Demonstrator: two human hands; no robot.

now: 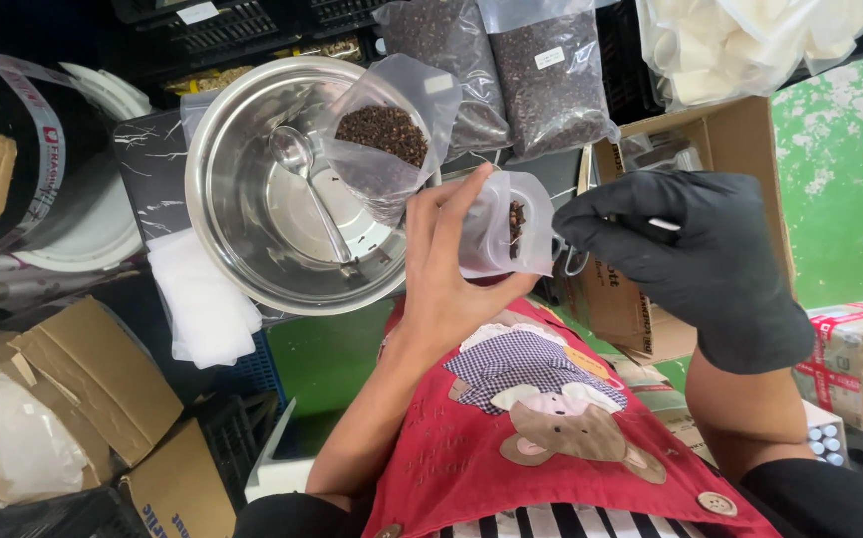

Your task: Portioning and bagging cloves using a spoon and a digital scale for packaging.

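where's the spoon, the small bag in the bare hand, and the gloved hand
spoon (293, 152): head view, on its bowl, inside the steel bowl.
small bag (536, 214): head view, on its clear side.
gloved right hand (686, 239): head view, on the back of the glove.

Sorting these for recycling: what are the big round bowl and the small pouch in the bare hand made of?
The big round bowl looks like polished steel: silvery, with mirror-like glare. The small pouch, held by the bare left hand, seems thin clear plastic film: see-through, creased.
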